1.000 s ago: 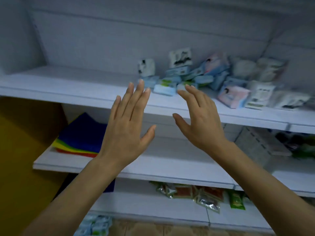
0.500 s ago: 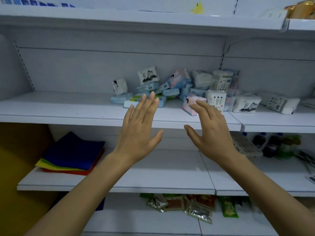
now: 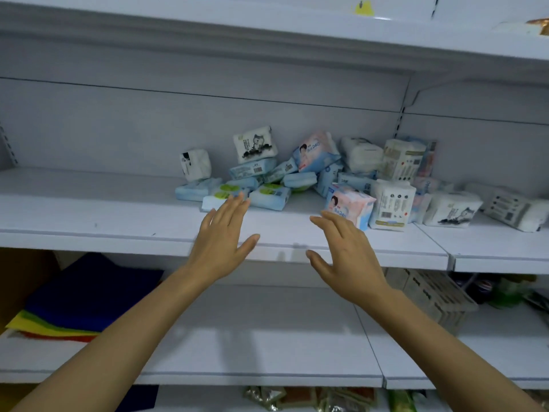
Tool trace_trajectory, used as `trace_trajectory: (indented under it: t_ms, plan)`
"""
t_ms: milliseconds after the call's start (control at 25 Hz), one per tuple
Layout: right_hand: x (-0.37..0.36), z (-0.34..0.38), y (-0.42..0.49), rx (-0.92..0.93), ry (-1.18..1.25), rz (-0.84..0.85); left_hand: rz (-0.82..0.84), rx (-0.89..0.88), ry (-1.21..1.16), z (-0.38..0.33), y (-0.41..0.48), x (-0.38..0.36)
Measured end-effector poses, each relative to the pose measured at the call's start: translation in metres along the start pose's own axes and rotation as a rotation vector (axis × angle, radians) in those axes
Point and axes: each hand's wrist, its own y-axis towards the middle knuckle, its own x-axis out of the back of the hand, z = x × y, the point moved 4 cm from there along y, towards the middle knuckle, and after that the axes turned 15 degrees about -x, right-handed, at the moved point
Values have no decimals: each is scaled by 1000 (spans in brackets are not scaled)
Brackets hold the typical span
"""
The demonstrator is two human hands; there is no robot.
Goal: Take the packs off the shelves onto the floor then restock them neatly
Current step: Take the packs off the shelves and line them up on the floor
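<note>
We judge the job barely begun: the packs (image 3: 297, 173) lie in a loose heap on the middle shelf (image 3: 89, 215), none is in hand, and the floor is out of view, so we cannot tell whether any are down there. Our left hand (image 3: 221, 245) and right hand (image 3: 346, 257) reach over the shelf's front edge, fingers straight and spread, gripping nothing, the left at the nearest pack (image 3: 217, 197), the right beside a pink pack (image 3: 349, 203). Unloading this heap and restocking it neatly remain.
</note>
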Motion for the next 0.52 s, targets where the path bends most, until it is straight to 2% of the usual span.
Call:
trace_trajectory:
  t_ms: [160, 240, 360, 520]
  plan:
    - [-45, 7, 55, -40, -1, 79, -14, 83, -17, 58, 50, -29]
    - [-67, 12, 76, -59, 14, 96, 95, 174, -23, 86, 59, -49]
    - [-97, 16, 109, -108, 49, 139, 215, 271, -157, 109, 59, -73]
    - [-142, 10, 163, -275, 148, 210, 124, 236, -146, 110, 61, -74]
